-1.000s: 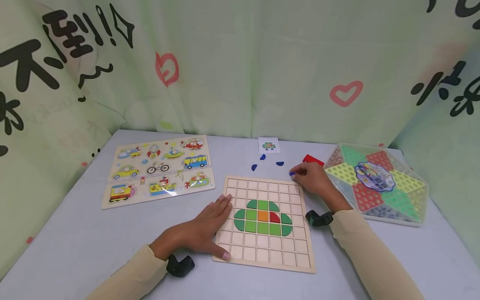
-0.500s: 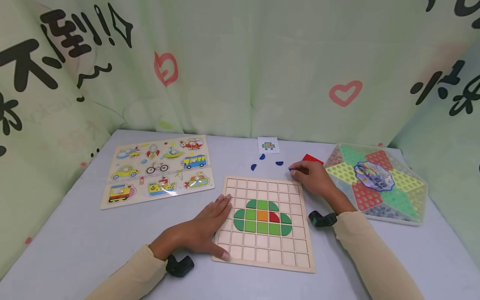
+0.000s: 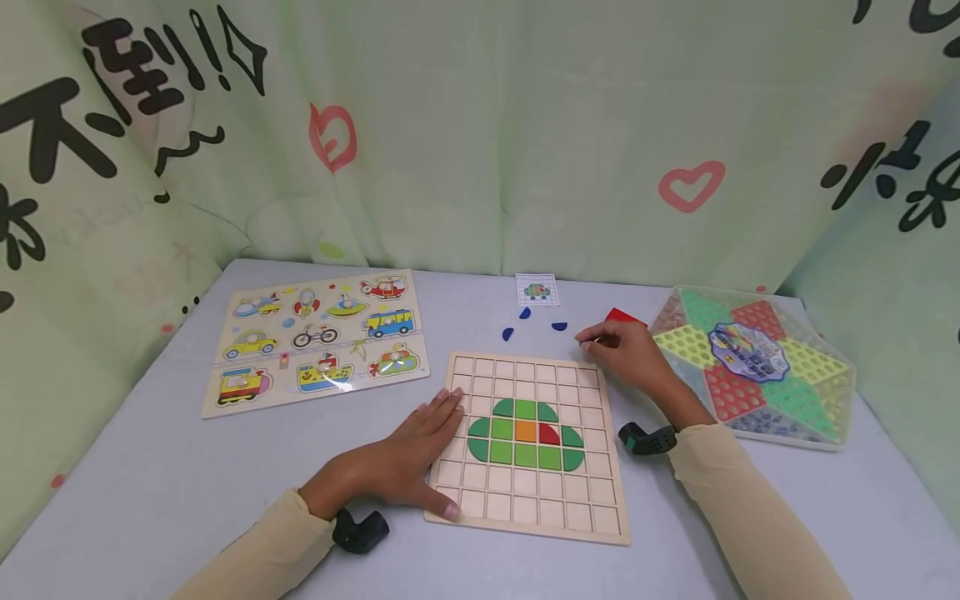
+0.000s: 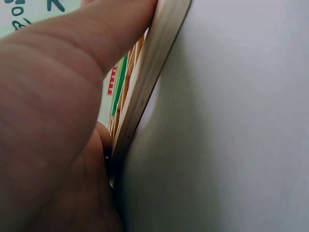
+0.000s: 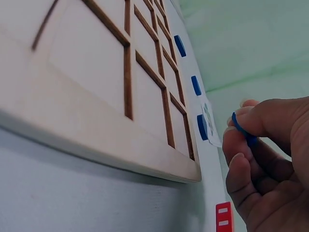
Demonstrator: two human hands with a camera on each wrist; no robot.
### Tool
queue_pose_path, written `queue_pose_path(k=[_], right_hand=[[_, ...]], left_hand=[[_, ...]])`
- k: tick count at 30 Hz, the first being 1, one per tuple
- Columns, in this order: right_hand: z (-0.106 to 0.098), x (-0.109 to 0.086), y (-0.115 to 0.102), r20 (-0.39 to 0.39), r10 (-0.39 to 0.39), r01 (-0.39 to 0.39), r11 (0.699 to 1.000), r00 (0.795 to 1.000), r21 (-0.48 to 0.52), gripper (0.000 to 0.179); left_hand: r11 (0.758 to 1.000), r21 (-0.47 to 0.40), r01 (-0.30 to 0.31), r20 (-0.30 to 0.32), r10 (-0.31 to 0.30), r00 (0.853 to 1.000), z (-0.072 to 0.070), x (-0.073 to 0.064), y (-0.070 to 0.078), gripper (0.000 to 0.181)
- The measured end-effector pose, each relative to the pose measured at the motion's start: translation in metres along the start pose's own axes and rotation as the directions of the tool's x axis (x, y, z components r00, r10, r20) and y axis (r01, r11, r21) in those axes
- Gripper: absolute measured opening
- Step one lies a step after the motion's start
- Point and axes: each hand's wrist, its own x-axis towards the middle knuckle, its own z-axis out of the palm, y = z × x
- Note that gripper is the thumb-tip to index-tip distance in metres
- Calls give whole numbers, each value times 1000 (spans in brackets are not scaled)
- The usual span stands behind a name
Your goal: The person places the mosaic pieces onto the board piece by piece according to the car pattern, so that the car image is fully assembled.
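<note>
My left hand (image 3: 408,454) rests spread on the left edge of a wooden grid board (image 3: 540,508), thumb at its lower corner. Green, orange and red pieces fill several cells in the board's middle. Just beyond the board's far right corner, my right hand (image 3: 626,354) pinches a small blue piece (image 5: 245,130) between thumb and fingers, seen in the right wrist view; the fingers partly hide it. Three blue half-round pieces (image 3: 559,326) lie on the table left of that hand. A small picture card (image 3: 537,291) with a coloured car-like pattern lies behind them.
A red object (image 3: 624,317) lies behind the right hand, partly covered. To its right sits a clear hexagonal box (image 3: 750,367) with coloured panels. A vehicle puzzle board (image 3: 318,342) lies at the left. A pale curtain (image 3: 495,142) hangs behind the table (image 3: 337,567).
My right hand has shifted very slightly back and its fingers turned a little around the blue piece. The left hand stays on the board.
</note>
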Motion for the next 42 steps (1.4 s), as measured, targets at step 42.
queue_pose_path(k=[42], right_hand=[[10,-15,-8,-9,4,-3,993,1000,114,29]], left_hand=[[1000,-13,-4,-1,4,1000,0,0,0,126]])
